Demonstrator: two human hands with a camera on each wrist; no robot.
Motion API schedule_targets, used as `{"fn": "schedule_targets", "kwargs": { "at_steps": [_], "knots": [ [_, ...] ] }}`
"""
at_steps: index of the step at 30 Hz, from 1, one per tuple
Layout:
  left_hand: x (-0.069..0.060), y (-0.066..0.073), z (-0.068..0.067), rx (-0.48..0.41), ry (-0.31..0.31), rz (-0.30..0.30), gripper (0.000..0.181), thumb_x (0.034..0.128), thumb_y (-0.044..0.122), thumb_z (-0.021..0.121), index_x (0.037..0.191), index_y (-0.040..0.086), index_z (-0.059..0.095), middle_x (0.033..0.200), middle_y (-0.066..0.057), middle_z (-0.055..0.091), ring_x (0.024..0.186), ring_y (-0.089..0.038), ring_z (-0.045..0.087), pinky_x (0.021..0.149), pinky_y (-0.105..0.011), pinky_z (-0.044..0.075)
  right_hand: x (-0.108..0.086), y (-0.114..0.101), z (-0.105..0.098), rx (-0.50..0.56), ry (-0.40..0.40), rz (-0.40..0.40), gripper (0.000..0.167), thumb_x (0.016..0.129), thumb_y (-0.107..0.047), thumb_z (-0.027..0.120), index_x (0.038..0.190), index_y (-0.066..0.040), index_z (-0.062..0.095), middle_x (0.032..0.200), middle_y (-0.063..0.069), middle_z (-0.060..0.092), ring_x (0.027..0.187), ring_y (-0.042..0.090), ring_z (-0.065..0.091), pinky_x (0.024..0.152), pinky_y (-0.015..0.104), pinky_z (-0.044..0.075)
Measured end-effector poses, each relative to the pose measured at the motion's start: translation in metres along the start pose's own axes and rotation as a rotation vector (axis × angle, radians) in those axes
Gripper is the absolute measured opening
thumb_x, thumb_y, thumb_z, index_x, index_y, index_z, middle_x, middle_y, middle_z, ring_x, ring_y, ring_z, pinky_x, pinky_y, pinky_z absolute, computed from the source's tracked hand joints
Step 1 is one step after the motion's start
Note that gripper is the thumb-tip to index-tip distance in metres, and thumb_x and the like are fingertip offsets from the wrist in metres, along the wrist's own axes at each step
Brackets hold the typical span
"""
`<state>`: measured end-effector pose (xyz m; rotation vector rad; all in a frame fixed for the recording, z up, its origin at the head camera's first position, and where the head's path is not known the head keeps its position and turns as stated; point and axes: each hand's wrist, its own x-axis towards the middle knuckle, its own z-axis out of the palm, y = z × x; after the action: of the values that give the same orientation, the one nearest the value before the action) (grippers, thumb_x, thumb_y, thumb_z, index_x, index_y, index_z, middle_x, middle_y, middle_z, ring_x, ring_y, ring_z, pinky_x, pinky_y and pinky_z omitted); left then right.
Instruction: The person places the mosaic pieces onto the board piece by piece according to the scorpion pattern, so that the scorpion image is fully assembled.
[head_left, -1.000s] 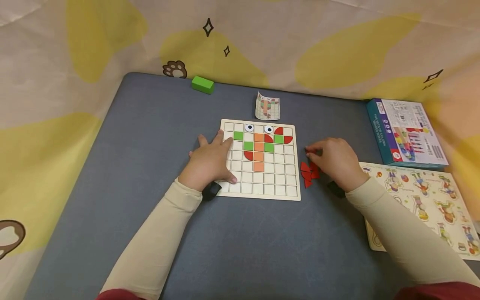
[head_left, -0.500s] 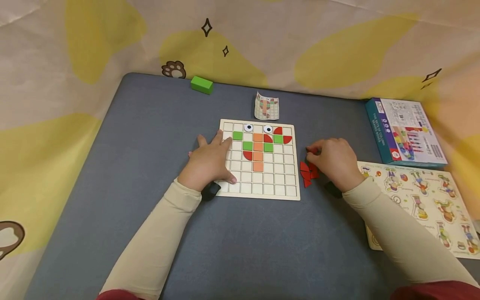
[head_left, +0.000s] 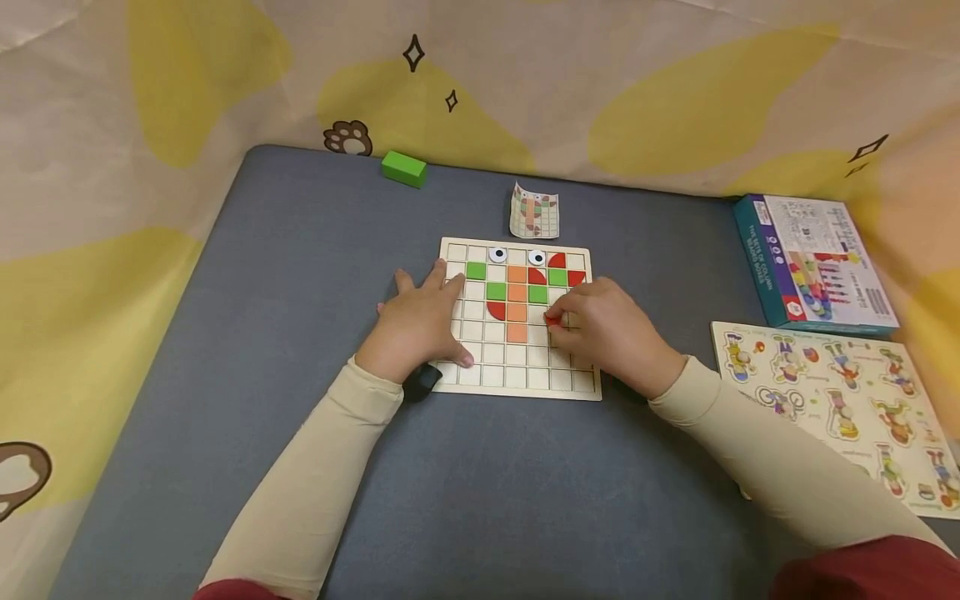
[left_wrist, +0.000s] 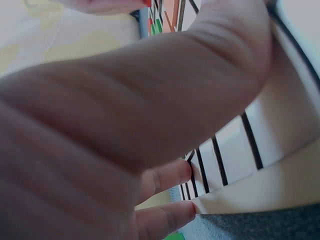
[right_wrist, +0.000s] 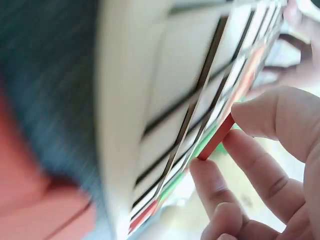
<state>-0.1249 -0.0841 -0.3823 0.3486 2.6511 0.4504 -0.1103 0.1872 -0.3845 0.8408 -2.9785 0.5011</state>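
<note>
A wooden grid board (head_left: 493,377) lies on the grey table. On it are green squares (head_left: 476,271), orange squares (head_left: 517,292), red quarter-circles (head_left: 497,310) and two googly-eye pieces (head_left: 498,255). My left hand (head_left: 415,327) rests on the board's left edge with fingers spread. Over the right half of the grid, my right hand (head_left: 613,335) pinches a small red tile (right_wrist: 217,138) between thumb and fingers, just below a green square. Its exact shape is hard to tell, as it shows edge-on in the right wrist view.
Behind the board lies a small pattern card (head_left: 535,212). A green block (head_left: 404,169) sits near the back edge. At the right are a boxed toy (head_left: 825,262) and a wooden picture puzzle (head_left: 862,400). The right hand and forearm hide the spot of the loose red pieces.
My right hand has moved left from the loose red pieces beside the board to above the grid, bringing a red tile. My left hand has stayed in place.
</note>
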Motion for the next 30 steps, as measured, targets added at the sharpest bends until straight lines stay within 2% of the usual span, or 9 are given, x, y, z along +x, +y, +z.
{"fn": "schedule_targets", "kwargs": {
  "at_steps": [2,8,14,19,24,30],
  "knots": [
    [0.000,0.000,0.000,0.002,0.000,-0.002,0.127,0.0656,0.044,0.103,0.167,0.011,0.034,0.175,-0.020,0.015,0.148,-0.070,0.007,0.094,-0.088,0.034,0.003,-0.006,0.005,-0.013,0.004,-0.047,0.011,0.087,-0.011,0.078,0.096,-0.008,0.085,0.092,0.005,0.079,0.085,0.029,0.065,0.086,0.044,0.049],
    [0.000,0.001,0.000,0.012,-0.010,-0.006,0.128,0.0658,0.046,0.102,0.168,0.012,0.033,0.175,-0.019,0.014,0.149,-0.069,0.006,0.095,-0.087,0.035,0.008,-0.011,0.008,-0.080,-0.003,-0.066,0.013,0.092,-0.014,0.080,0.102,-0.007,0.086,0.097,0.009,0.079,0.095,0.030,0.068,0.094,0.043,0.048],
    [-0.001,0.001,0.000,0.004,-0.005,-0.002,0.127,0.0662,0.044,0.102,0.168,0.012,0.033,0.175,-0.020,0.014,0.149,-0.069,0.007,0.095,-0.087,0.035,0.006,-0.010,0.005,-0.092,-0.032,-0.069,0.022,0.092,-0.005,0.074,0.111,-0.009,0.085,0.103,0.009,0.077,0.097,0.033,0.064,0.090,0.043,0.050],
    [-0.001,0.001,0.000,-0.002,-0.002,0.001,0.127,0.0664,0.044,0.102,0.167,0.011,0.033,0.175,-0.020,0.014,0.148,-0.069,0.007,0.095,-0.088,0.034,0.008,-0.010,0.005,-0.090,-0.024,-0.082,0.025,0.092,-0.002,0.074,0.112,-0.011,0.085,0.102,0.009,0.076,0.095,0.032,0.063,0.088,0.044,0.051],
    [-0.001,0.001,0.000,-0.001,-0.004,-0.002,0.126,0.0665,0.044,0.102,0.167,0.011,0.033,0.175,-0.020,0.014,0.149,-0.069,0.006,0.095,-0.088,0.034,0.011,-0.011,0.006,-0.090,-0.031,-0.074,0.020,0.092,-0.004,0.076,0.108,-0.011,0.086,0.099,0.008,0.076,0.091,0.031,0.063,0.088,0.044,0.051],
    [0.000,0.001,0.000,0.003,-0.007,-0.011,0.126,0.0664,0.044,0.102,0.168,0.012,0.033,0.175,-0.019,0.014,0.149,-0.069,0.007,0.096,-0.087,0.034,0.015,-0.009,0.003,-0.057,-0.054,-0.016,0.020,0.093,-0.005,0.073,0.109,-0.010,0.085,0.104,0.009,0.076,0.102,0.033,0.066,0.099,0.046,0.050]
  ]
}}
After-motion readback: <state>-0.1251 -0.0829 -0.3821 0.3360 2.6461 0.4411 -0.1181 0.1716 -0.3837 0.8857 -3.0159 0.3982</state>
